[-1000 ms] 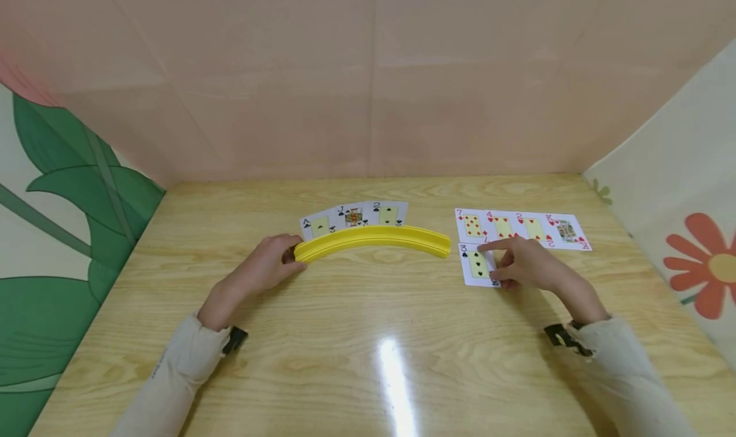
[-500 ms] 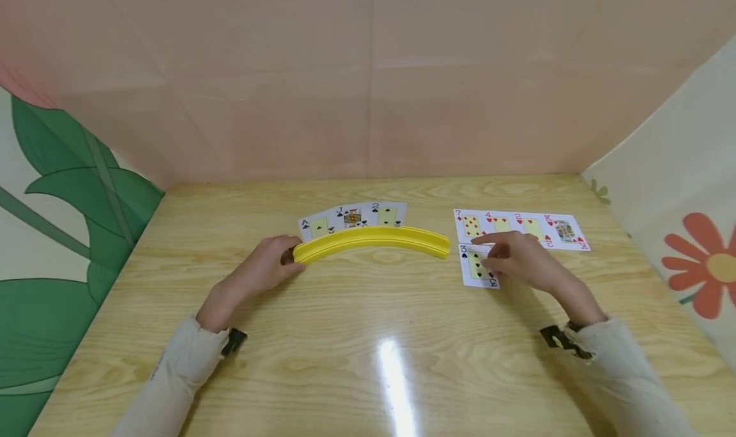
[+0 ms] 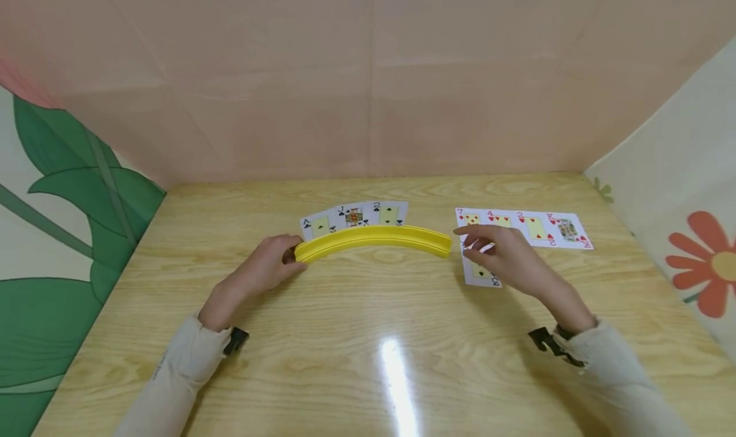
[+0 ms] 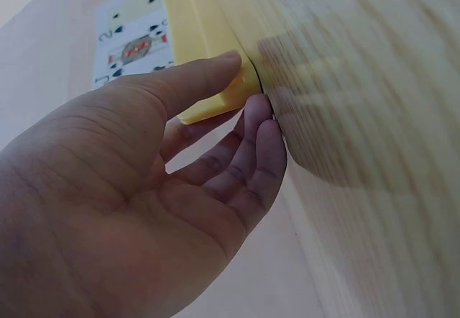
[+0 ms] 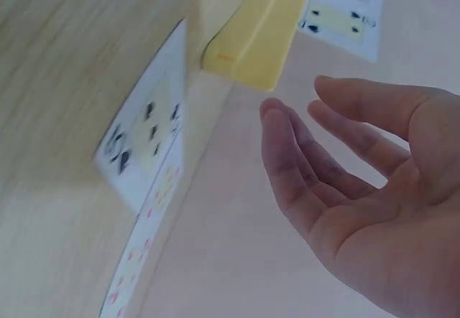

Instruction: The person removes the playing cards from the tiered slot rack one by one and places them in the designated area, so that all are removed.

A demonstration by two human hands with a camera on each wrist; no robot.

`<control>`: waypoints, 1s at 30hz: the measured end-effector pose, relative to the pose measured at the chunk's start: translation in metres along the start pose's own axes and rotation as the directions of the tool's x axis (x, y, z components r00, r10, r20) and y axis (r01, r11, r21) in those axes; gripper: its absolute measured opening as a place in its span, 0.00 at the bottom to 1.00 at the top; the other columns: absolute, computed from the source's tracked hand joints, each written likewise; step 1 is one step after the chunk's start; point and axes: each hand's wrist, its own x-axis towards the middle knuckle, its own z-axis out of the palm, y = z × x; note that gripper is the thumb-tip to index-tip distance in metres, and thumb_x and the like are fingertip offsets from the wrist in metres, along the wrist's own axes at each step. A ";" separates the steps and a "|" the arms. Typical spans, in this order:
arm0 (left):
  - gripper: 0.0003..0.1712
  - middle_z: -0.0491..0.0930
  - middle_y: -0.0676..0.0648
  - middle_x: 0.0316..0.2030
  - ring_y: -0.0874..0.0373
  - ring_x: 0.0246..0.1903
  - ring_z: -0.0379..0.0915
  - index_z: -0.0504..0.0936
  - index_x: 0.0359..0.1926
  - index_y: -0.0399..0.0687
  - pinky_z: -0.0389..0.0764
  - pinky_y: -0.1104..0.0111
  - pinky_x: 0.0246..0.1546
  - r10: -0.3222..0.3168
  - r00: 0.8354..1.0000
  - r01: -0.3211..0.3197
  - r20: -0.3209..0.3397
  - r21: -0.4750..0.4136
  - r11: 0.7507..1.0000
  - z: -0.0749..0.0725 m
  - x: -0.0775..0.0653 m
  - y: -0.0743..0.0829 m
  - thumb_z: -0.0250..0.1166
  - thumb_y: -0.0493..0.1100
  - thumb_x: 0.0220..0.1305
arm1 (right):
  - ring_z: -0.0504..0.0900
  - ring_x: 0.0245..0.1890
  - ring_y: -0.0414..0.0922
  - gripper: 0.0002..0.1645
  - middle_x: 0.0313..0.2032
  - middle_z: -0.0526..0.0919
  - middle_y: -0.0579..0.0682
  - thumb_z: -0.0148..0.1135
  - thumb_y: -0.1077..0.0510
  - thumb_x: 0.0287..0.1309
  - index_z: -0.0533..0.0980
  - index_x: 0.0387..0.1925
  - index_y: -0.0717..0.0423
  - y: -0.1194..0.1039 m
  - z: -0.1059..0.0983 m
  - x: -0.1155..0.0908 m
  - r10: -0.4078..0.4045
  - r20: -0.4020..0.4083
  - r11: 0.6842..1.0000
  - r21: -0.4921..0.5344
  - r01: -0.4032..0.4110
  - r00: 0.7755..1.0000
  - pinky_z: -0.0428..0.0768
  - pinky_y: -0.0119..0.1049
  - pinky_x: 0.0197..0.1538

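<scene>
Wooden table [image 3: 368, 335]; pink wall [image 3: 368, 73] (flower panel [image 3: 698, 271] right).

holder cards [image 3: 353, 216]: A, J, 2 | row cards [image 3: 537, 228]: 7, 4, 2, K | lone card [image 3: 482, 274]: 3

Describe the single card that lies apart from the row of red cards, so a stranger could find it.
Start at the curved yellow card holder in the middle of the wooden table. Just past its right end, under the right hand, lies the three of spades. It is the only black card there, below the red row.
</scene>
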 end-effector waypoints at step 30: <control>0.15 0.81 0.48 0.40 0.57 0.33 0.72 0.81 0.49 0.42 0.76 0.66 0.33 0.036 0.999 -0.036 -0.012 0.014 0.999 0.002 0.005 0.000 0.71 0.38 0.62 | 0.77 0.54 0.53 0.19 0.57 0.77 0.54 0.64 0.62 0.65 0.77 0.57 0.59 -0.063 0.012 0.082 -0.017 -0.137 0.989 0.144 0.037 0.990 0.79 0.49 0.55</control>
